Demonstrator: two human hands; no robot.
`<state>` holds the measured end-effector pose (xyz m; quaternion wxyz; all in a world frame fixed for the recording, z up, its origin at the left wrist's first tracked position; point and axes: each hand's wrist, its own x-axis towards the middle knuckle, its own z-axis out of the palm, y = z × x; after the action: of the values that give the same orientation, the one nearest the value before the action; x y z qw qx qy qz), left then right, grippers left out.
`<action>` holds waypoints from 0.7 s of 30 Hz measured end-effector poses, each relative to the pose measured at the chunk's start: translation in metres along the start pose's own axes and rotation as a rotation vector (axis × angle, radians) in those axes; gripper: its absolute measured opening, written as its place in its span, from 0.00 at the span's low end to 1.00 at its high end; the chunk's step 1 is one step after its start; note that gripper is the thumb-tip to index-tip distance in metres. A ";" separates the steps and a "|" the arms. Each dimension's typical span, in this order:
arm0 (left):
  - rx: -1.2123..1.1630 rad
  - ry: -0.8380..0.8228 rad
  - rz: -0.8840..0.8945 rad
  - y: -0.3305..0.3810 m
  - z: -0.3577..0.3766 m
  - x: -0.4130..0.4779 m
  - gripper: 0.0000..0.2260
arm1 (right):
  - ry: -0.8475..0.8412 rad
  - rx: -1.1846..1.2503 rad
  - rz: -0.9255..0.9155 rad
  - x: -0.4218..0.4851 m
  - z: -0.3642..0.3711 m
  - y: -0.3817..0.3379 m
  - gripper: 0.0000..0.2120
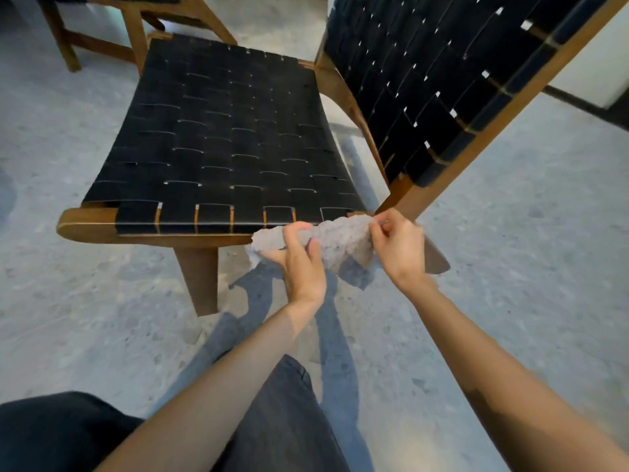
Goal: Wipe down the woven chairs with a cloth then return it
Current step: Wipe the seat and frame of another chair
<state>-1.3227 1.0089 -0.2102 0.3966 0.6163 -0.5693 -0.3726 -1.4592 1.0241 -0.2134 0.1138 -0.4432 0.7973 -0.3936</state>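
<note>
A wooden chair (pixel 143 229) with a black woven seat and a tilted woven backrest (pixel 442 80) fills the upper view. Just in front of the seat's near right corner I hold a grey fluffy cloth (pixel 343 240) between both hands. My left hand (pixel 299 257) grips its left part with curled fingers. My right hand (pixel 398 247) pinches its upper right edge. The cloth hangs slightly below the seat's front rail, close to the rail.
A second wooden chair (pixel 132 25) stands at the back left, only its legs and frame showing. Grey speckled concrete floor (pixel 510 267) lies all around. My leg in dark trousers (pixel 289 420) is at the bottom centre.
</note>
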 end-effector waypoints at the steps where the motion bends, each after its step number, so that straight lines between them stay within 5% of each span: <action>1: 0.015 0.022 0.002 0.000 -0.007 0.004 0.10 | -0.012 0.012 -0.011 -0.001 0.001 -0.002 0.04; 9: 0.156 0.236 -0.133 -0.002 -0.087 0.027 0.07 | -0.179 0.101 -0.182 -0.026 0.026 -0.043 0.04; 13: 0.327 0.164 -0.186 -0.009 -0.145 0.050 0.08 | -0.323 0.187 -0.207 -0.047 0.049 -0.067 0.04; 16: 0.344 0.107 -0.213 -0.016 -0.184 0.061 0.07 | -0.382 0.361 -0.156 -0.063 0.075 -0.081 0.02; 21: 0.302 0.072 -0.177 -0.037 -0.199 0.067 0.06 | -0.209 0.715 0.162 -0.085 0.113 -0.109 0.03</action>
<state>-1.1213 0.9564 -0.1628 0.2855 0.7295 -0.5478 -0.2937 -1.2826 1.0004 -0.2230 0.3728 -0.3489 0.6263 -0.5891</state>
